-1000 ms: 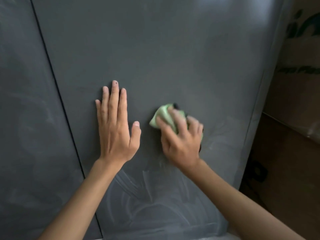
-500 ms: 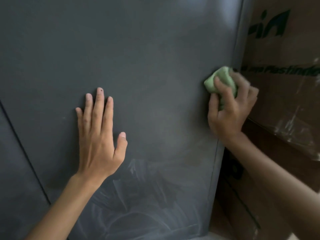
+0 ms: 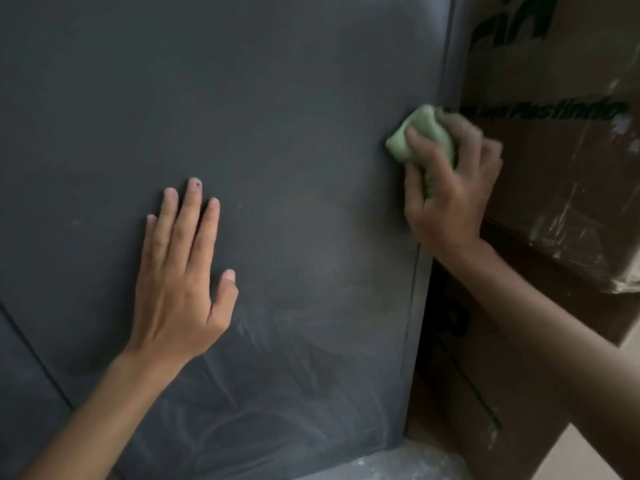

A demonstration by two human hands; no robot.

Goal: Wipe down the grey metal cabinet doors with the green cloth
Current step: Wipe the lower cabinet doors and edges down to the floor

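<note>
On the brown cardboard box (image 3: 588, 64) at your right, one line of dark green print (image 3: 554, 110) is blurred; only its end reads like "Plastindo". Above it stand large dark green logo letters (image 3: 512, 22), cut by the top of the view, so I cannot read them. Clear plastic film (image 3: 571, 237), creased and shiny, covers the lower part of this box. Under it stands a second brown cardboard box (image 3: 485, 393). What is inside either box cannot be seen.

Your right hand (image 3: 450, 188) holds the bunched green cloth (image 3: 420, 136), with the fingers curled around it, and presses it on the grey metal cabinet door (image 3: 277, 116), right at the door's right edge. Your left hand (image 3: 180, 282) lies flat on the same door, lower and well apart from the cloth. Its fingers are straight and close together, with the thumb spread out, and it holds nothing.

A wide stretch of door lies between your two hands and above them. Pale smear marks (image 3: 277, 393) cross the lower part of the door. At the lower left, a dark seam (image 3: 34, 358) divides this door from the neighbouring grey door (image 3: 17, 427). The boxes stand just beside the cabinet's right side, so there is little room there. The pale floor (image 3: 415, 462) shows below the door's bottom edge.
</note>
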